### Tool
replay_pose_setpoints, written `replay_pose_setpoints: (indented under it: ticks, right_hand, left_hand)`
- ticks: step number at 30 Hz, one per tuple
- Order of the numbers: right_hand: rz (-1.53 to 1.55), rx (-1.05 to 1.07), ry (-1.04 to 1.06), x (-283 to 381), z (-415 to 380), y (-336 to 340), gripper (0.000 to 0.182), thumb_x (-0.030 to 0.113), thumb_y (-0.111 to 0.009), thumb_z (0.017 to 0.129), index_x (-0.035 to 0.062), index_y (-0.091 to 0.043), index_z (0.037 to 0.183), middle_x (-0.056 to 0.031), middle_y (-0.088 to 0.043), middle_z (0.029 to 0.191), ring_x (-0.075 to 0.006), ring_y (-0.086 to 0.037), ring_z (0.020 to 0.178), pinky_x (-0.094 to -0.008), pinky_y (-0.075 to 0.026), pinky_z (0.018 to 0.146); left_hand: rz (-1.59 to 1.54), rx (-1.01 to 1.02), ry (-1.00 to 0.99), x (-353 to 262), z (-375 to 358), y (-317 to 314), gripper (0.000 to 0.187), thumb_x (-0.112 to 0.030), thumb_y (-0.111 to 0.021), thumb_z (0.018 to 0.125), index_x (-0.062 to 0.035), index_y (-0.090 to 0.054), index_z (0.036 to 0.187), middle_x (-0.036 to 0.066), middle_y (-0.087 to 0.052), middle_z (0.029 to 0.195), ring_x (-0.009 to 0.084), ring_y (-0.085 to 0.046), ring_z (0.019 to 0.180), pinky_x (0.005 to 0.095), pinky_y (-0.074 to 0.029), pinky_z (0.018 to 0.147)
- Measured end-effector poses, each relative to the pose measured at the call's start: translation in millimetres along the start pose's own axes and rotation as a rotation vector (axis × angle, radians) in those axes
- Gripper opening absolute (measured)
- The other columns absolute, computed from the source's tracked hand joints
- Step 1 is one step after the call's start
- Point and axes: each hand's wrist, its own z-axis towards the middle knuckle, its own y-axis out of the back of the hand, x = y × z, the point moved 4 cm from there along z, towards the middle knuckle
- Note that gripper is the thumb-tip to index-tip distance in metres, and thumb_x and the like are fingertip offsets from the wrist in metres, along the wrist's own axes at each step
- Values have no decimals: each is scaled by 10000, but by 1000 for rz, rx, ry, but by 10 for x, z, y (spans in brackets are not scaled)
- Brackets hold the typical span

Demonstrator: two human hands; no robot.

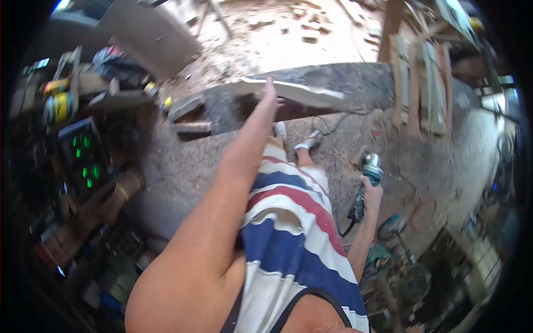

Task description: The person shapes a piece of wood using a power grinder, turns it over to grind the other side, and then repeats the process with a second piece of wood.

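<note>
My left hand reaches forward over a pale, curved wooden piece on the dark workbench. Its fingers are blurred, but some stand apart, and it seems to rest at the near left part of the piece. Down at my right side, my right hand is wrapped round a teal and black angle grinder. The grinder's metal head and disc point forward, away from the bench piece, and its cord hangs from the rear end.
Upright wooden strips lean at the bench's right. Wood offcuts lie on the ground beyond. A cord runs by my feet. Cans stand at left, and a fan is at lower right.
</note>
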Motion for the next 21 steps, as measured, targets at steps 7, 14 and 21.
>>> replay_pose_setpoints:
  ticks: [7, 14, 21]
  right_hand:
    - [260, 43, -200, -517, -247, -420, 374, 391, -875, 851, 33, -769, 842, -20, -697, 723, -130, -656, 601, -338, -503, 587]
    - [625, 253, -370, -1041, -138, -1004, 365, 392, -866, 881, 56, -734, 939, -51, -712, 745, -163, -702, 590, -320, -561, 560]
    - [960, 568, -480, -1368, 81, -2052, 349, 377, -826, 925, 42, -732, 951, -47, -719, 755, -178, -714, 606, -334, -606, 583]
  left_hand:
    - [1351, 318, -704, -123, -855, -1021, 722, -675, -834, 867, 41, -818, 959, 222, -814, 989, 371, -817, 748, 472, -670, 710]
    - [1386, 244, -1529, 200, -1273, -1489, 1025, -727, -802, 850, 1, -508, 1509, 280, -642, 1425, 403, -612, 1348, 563, -430, 1154]
    - [1065, 403, -1722, 366, -664, -1695, 1168, -727, -717, 901, -28, -292, 1734, 214, -445, 1727, 334, -339, 1652, 625, -86, 1357]
